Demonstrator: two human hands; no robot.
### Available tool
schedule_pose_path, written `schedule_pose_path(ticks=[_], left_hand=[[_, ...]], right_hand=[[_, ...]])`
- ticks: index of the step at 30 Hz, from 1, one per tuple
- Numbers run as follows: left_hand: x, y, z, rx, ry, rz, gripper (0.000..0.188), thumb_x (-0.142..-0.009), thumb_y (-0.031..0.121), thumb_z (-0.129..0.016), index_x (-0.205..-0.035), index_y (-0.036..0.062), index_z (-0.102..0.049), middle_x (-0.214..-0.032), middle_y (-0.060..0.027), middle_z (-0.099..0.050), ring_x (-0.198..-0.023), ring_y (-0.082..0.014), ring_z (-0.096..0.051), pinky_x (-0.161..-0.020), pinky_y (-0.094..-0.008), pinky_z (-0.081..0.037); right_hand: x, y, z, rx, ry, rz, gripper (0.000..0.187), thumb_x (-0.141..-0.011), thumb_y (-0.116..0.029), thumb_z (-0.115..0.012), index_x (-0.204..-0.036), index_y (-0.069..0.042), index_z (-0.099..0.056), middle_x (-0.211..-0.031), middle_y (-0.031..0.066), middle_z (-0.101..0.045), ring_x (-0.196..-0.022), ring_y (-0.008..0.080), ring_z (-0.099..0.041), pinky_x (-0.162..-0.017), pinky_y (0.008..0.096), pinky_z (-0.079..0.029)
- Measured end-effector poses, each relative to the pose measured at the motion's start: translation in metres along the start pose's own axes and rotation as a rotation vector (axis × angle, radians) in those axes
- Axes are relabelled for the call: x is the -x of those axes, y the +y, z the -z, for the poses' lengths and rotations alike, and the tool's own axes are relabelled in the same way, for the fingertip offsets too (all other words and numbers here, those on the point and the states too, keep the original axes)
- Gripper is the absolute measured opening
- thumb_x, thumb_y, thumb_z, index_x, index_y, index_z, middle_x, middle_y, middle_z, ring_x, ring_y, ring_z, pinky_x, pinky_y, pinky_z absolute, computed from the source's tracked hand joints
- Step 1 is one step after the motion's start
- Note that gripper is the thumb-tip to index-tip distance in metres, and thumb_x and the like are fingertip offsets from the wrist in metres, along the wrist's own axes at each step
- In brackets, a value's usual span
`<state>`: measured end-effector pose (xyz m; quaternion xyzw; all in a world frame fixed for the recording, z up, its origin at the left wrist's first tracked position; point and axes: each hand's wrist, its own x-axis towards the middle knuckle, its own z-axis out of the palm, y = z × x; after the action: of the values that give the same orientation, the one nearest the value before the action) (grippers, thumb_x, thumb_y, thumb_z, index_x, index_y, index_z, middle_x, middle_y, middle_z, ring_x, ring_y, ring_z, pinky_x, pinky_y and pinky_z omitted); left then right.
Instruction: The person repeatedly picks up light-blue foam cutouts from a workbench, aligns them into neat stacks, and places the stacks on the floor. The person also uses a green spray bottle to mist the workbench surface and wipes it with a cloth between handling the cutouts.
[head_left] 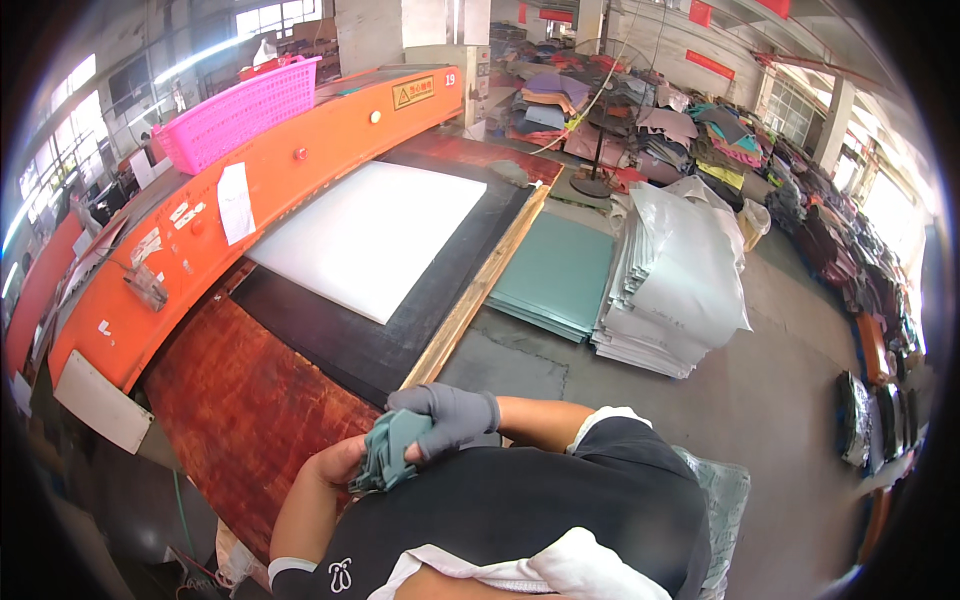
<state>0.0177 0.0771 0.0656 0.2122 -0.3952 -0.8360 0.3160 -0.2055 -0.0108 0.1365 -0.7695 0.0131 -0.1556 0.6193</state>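
A small bundle of grey-green cut sheet pieces [388, 455] is between my two hands, close in front of my body. My right hand [452, 416], in a grey glove, is closed over its upper right side, with the fingertips bare. From the left, my bare left hand [342, 462] grips the bundle's other edge; part of its fingers is hidden behind the pieces. Just beyond the hands lies the reddish-brown board [270, 400] of the work table. Farther off, a white slab [375, 235] rests on a black mat [320, 335].
An orange machine beam [270, 160] spans the table, with a pink basket [240, 115] on top. A wooden strip [480, 285] edges the table's right side. On the floor stand stacked green sheets [555, 265] and silvery-white sheets [680, 270]. Piles of coloured material [660, 125] fill the back.
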Motion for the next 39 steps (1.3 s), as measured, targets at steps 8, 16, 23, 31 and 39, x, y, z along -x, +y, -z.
schedule_pose_path(ticks=[8,16,23,31,39], left_hand=[[-0.012,-0.002,-0.008,0.197,0.218,-0.192,0.080,-0.076,0.038,-0.069,-0.134,-0.0001,-0.029,-0.128,-0.0156,-0.045,-0.114,-0.0257,-0.049,-0.097,-0.0408,-0.040],[-0.025,-0.022,-0.002,0.400,0.414,-0.062,0.056,-0.078,0.012,-0.061,-0.127,-0.0005,-0.037,-0.114,-0.0176,-0.054,-0.102,-0.0304,-0.057,-0.092,-0.0432,-0.045],[-0.021,-0.028,0.018,0.370,0.407,-0.084,0.056,-0.079,0.020,-0.061,-0.126,-0.0010,-0.039,-0.115,-0.0164,-0.055,-0.103,-0.0283,-0.056,-0.092,-0.0418,-0.044],[0.009,-0.058,0.027,-0.018,0.517,-0.164,0.074,-0.070,0.017,-0.071,-0.130,-0.0011,-0.032,-0.122,-0.0143,-0.049,-0.110,-0.0263,-0.052,-0.095,-0.0379,-0.042],[0.046,-0.055,0.036,0.297,0.428,-0.709,0.068,-0.086,0.046,-0.045,-0.134,0.0005,-0.032,-0.136,-0.0152,-0.038,-0.124,-0.0294,-0.039,-0.104,-0.0422,-0.031]], right_hand=[[-0.009,0.035,0.012,-0.305,0.352,-0.179,0.045,-0.075,-0.019,-0.068,-0.112,0.000,-0.052,-0.100,0.0078,-0.059,-0.091,0.0143,-0.056,-0.081,0.0293,-0.047],[-0.003,0.076,0.001,-0.428,0.257,-0.276,0.052,-0.071,-0.014,-0.068,-0.118,-0.003,-0.047,-0.105,0.0073,-0.057,-0.097,0.0166,-0.055,-0.086,0.0307,-0.045],[-0.004,0.076,0.000,-0.336,0.407,-0.414,0.051,-0.069,-0.010,-0.067,-0.116,-0.002,-0.048,-0.101,0.0079,-0.059,-0.089,0.0158,-0.057,-0.081,0.0301,-0.047],[-0.019,0.094,-0.013,-0.345,0.514,-0.447,0.042,-0.071,-0.006,-0.065,-0.111,-0.001,-0.053,-0.093,0.0069,-0.060,-0.083,0.0150,-0.058,-0.075,0.0292,-0.048],[-0.083,0.110,-0.015,-0.673,0.505,-0.242,0.043,-0.077,-0.005,-0.057,-0.118,0.000,-0.046,-0.108,0.0100,-0.056,-0.095,0.0202,-0.057,-0.085,0.0347,-0.047]])
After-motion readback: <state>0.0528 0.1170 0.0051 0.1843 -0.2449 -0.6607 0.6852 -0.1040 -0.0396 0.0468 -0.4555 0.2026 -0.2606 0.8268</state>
